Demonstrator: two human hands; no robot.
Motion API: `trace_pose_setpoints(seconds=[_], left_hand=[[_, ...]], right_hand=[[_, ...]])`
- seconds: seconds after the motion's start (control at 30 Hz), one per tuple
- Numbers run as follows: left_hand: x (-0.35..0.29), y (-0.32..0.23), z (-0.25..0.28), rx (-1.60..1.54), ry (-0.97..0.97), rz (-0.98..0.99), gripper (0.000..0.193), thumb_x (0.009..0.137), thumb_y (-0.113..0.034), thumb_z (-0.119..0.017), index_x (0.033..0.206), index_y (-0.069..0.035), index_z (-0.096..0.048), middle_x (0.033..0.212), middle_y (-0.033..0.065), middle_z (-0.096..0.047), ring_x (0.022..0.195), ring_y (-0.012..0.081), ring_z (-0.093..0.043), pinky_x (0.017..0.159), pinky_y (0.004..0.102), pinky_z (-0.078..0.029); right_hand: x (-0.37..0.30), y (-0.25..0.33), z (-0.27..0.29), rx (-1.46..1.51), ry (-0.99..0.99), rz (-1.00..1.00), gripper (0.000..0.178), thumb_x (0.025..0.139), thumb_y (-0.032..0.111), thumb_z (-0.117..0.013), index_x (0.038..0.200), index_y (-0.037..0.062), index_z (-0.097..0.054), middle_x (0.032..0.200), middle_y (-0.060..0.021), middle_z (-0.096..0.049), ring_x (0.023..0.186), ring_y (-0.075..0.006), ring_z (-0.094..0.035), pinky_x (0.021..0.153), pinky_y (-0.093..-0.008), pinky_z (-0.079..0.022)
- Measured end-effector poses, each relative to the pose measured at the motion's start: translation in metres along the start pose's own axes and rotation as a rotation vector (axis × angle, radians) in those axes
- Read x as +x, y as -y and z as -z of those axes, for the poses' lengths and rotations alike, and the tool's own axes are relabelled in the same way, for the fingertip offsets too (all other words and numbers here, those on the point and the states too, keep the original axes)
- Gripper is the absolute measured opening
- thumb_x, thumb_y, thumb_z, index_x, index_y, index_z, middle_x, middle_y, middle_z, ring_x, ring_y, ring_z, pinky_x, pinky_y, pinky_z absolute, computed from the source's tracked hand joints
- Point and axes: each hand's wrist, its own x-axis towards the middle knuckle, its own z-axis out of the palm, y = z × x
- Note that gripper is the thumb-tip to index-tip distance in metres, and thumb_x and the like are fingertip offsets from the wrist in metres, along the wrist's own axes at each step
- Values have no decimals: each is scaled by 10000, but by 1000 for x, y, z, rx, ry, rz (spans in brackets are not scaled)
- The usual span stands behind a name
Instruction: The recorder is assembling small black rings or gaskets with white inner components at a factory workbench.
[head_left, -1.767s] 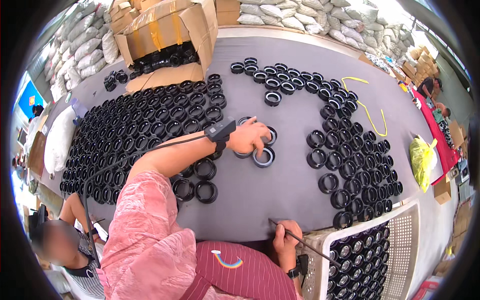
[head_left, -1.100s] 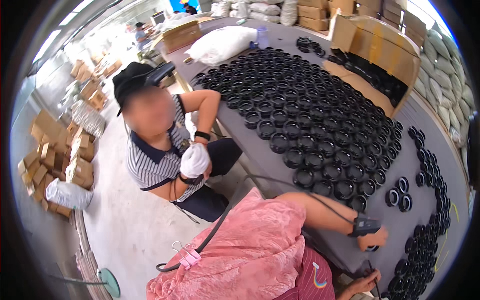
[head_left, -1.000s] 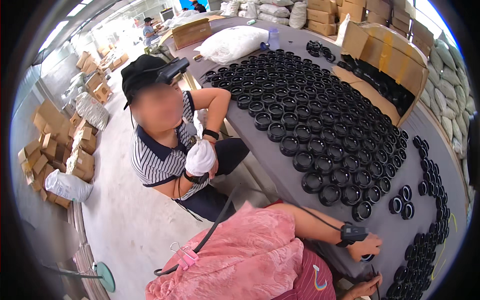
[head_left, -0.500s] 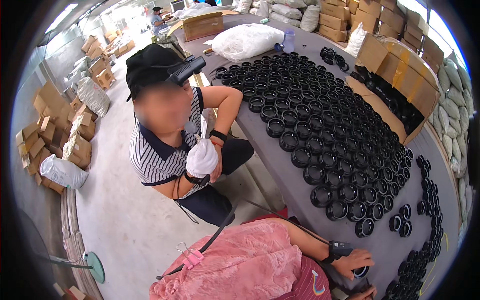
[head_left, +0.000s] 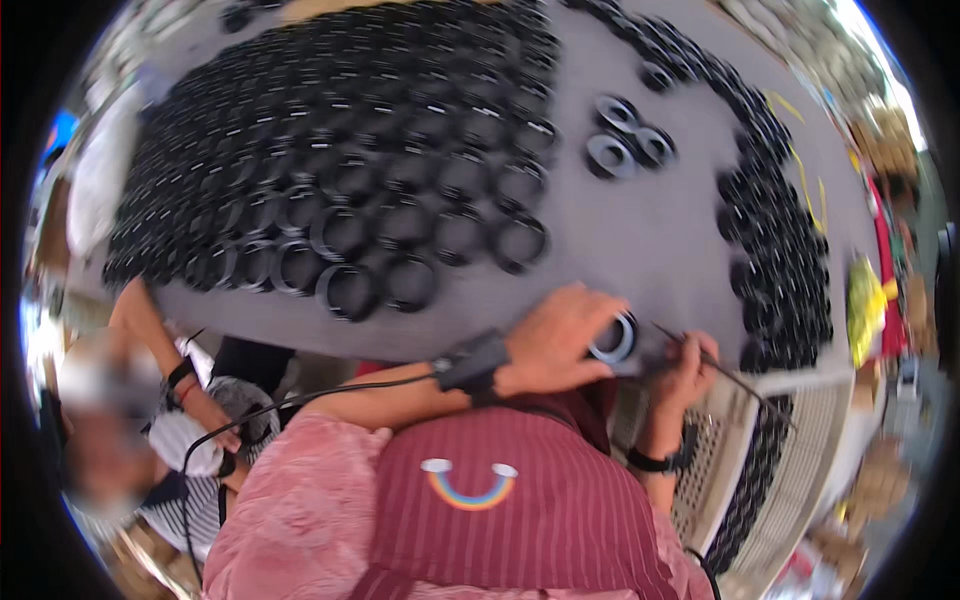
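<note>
My left hand (head_left: 562, 340) is at the near edge of the grey table (head_left: 650, 240), its fingers curled over a black ring (head_left: 628, 349) with a pale inner rim. The ring is tipped toward me. Close by on the right, my right hand (head_left: 686, 372) grips a thin dark rod (head_left: 742, 384) like a slim hand tool. The rod's tip points toward the ring and appears apart from it. Motion blur hides the fine detail of the tool.
Dense rows of black rings (head_left: 350, 290) cover the table's left side. Three loose rings (head_left: 611, 157) lie farther back. More black rings (head_left: 780, 230) are clustered along the right. Below them stands a pale plastic crate (head_left: 800, 470). Another person's arm (head_left: 150, 325) reaches the left edge.
The view has swung right and down, so both hands now show more fully. The rod in my right hand has come into sight. My left hand stays at the ring.
</note>
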Motion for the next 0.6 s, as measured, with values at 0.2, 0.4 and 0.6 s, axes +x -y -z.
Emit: trace_pose_setpoints(seconds=[0.2,0.4,0.6], left_hand=[[12,-12,6,-99,79,43,710,707,-202,-834,1312,-33,-503,1345,204,-515,1210,413,-516,1071,532,-383],[5,-12,5,26,124,-9,350,731,-128,-787,1035,-70,-625,1263,205,-550,1141,388,-557,1066,561,-399],[6,-6,6,-33,166,50,247,755,-120,-771,968,-65,-659,1308,202,-564,1180,367,-561,1094,563,-374]], right_hand=[[-29,46,-2,89,279,125,60,897,-2,-556,921,1,-611,889,-111,-643,771,-172,-599,725,-318,-501],[-26,58,-11,-128,486,341,74,822,-4,-626,880,40,-618,737,-81,-630,659,-244,-578,785,-404,-489],[-21,63,-20,-237,512,352,54,834,10,-638,854,55,-617,707,-64,-612,601,-235,-543,734,-390,-460]])
